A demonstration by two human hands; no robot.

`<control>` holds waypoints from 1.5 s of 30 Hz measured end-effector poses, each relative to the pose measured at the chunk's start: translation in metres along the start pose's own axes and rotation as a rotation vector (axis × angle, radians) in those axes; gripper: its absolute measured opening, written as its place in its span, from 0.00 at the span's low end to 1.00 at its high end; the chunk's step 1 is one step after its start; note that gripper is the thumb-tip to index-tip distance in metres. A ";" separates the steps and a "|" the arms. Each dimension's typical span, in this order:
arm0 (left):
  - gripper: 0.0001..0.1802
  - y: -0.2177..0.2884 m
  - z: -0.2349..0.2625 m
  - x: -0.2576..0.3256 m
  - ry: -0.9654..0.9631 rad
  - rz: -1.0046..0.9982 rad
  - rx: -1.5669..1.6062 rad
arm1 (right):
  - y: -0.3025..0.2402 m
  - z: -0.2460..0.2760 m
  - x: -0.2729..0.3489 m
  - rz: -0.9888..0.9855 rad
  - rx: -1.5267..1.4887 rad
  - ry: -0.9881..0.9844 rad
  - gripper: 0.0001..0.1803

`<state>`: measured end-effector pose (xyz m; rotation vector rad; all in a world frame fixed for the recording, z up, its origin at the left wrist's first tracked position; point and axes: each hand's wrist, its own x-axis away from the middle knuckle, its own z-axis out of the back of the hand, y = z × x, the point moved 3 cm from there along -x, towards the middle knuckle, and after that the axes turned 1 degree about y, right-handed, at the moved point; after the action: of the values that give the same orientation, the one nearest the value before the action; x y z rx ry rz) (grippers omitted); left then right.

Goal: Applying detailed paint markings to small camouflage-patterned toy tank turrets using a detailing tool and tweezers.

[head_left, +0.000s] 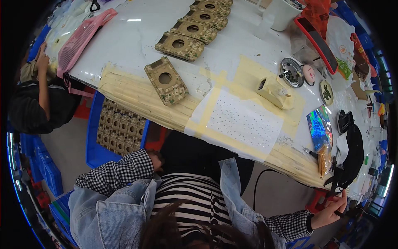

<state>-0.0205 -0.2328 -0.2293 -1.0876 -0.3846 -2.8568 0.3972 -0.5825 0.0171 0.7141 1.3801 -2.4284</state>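
My left hand (156, 160) rests low by my lap, beside the blue crate; it is dark and its fingers are mostly hidden. My right hand (330, 212) is off the table's right front edge, fingers apart and one stretched up close to a black waist bag (351, 151); whether it touches the bag I cannot tell. On the table lies a camouflage toy tank hull (158, 89) with a round hole. Behind it, several similar hulls (179, 46) stand in a row. A white sheet with small dark specks (244, 120) is taped down in front of me.
A blue crate (92, 145) of more hulls stands left below the table. A tape-covered block fixture (273, 92), a metal dish (292, 71), a red-cased phone (317, 45) and a white mug (280, 14) are at the right. Another person's arm (42, 85) and a pink basket (81, 41) are far left.
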 end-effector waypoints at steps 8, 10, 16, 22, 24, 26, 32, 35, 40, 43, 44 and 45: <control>0.11 -0.013 0.180 0.088 0.487 -0.342 0.730 | -0.023 0.002 0.004 0.064 0.031 0.086 0.16; 0.13 -0.036 0.224 0.113 0.758 -0.117 0.713 | -0.024 0.004 0.007 0.049 0.036 0.105 0.16; 0.25 -0.092 0.276 0.093 1.049 -0.082 0.169 | -0.033 0.000 0.011 0.079 0.079 0.028 0.16; 0.21 -0.103 0.295 0.060 0.901 -0.230 0.076 | -0.032 0.006 0.020 0.098 0.109 0.039 0.16; 0.21 -0.103 0.294 0.058 0.882 -0.251 0.064 | -0.034 0.000 0.023 0.116 0.110 0.001 0.16; 0.19 -0.102 0.292 0.061 0.900 -0.214 0.010 | -0.036 -0.008 0.024 0.106 0.086 -0.034 0.16; 0.18 -0.052 0.278 0.087 0.922 -0.139 0.105 | -0.066 -0.052 0.046 0.261 -0.128 -0.159 0.23; 0.17 -0.020 0.283 0.082 0.967 -0.246 0.092 | -0.110 -0.107 0.075 0.432 -0.354 -0.422 0.32; 0.18 0.002 0.283 0.068 1.052 -0.347 0.179 | -0.195 -0.167 0.121 0.683 -0.299 -0.848 0.43; 0.15 0.010 0.282 0.067 1.062 -0.404 0.205 | -0.207 -0.183 0.137 0.775 -0.393 -0.817 0.42; 0.15 0.013 0.282 0.067 1.066 -0.419 0.207 | -0.206 -0.183 0.140 0.778 -0.376 -0.827 0.41; 0.14 0.015 0.280 0.068 1.077 -0.427 0.198 | -0.205 -0.184 0.143 0.784 -0.365 -0.839 0.40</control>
<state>0.1114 -0.1744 0.0201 0.6727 -0.8071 -3.0983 0.2366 -0.3167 0.0119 0.0588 0.8950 -1.4947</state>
